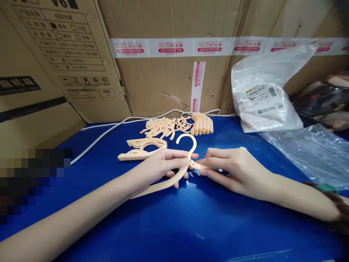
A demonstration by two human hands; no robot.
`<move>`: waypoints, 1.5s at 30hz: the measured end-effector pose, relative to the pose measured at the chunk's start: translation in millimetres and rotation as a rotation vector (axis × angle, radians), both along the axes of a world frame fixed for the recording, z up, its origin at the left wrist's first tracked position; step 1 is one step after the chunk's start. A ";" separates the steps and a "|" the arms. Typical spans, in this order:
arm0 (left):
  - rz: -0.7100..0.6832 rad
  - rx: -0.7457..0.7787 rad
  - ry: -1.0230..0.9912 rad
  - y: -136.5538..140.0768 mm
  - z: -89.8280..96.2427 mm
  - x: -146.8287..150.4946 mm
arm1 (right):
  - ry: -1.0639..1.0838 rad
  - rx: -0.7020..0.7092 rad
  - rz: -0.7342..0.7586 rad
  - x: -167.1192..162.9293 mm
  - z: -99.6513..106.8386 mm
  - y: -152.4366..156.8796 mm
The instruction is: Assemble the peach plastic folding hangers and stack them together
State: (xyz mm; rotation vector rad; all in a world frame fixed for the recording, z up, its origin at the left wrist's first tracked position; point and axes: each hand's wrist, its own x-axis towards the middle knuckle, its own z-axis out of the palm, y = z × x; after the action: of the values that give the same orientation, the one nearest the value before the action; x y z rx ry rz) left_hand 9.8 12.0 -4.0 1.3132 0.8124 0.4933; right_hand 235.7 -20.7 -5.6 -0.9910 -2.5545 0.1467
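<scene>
Both hands meet at a cream plastic folding hanger (174, 179) over the blue tabletop, its hook (194, 142) pointing up and curling left. My left hand (167, 162) is closed around the hanger near its joint, thumb on the base of the hook. One long arm of the hanger slants down to the left beneath that hand. With thumb and fingers, my right hand (229, 167) pinches a short cream piece (198, 166) at the joint; its far end is hidden by the fingers. Just beyond my left hand lie a few folded hanger parts (147, 142).
Farther back are a loose pile of cream hooks (160, 126) and a row of stacked hanger arms (202, 123). A white cable (109, 124) runs along the back, before cardboard boxes (163, 80). At right stand a white plastic parcel bag (267, 102) and clear plastic film (313, 153).
</scene>
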 end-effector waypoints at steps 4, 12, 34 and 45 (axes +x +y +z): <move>0.001 -0.010 -0.008 -0.3 0.5 -0.5 | 0.000 0.003 -0.001 -0.2 0.6 0.3; -0.017 0.037 0.000 -4.2 3.9 0.8 | -0.024 0.045 0.046 5.6 0.8 7.3; -0.010 0.023 0.014 -5.7 3.9 2.8 | -0.035 0.061 0.085 11.0 3.1 13.5; 0.001 0.043 0.037 -4.8 2.5 2.0 | -0.057 0.143 0.079 13.7 2.4 16.4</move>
State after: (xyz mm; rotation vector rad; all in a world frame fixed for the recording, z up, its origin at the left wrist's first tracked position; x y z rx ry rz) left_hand 11.8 7.1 -1.6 1.3654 0.8368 0.4910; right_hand 249.3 -4.3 -3.2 -0.8524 -2.6149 -0.0429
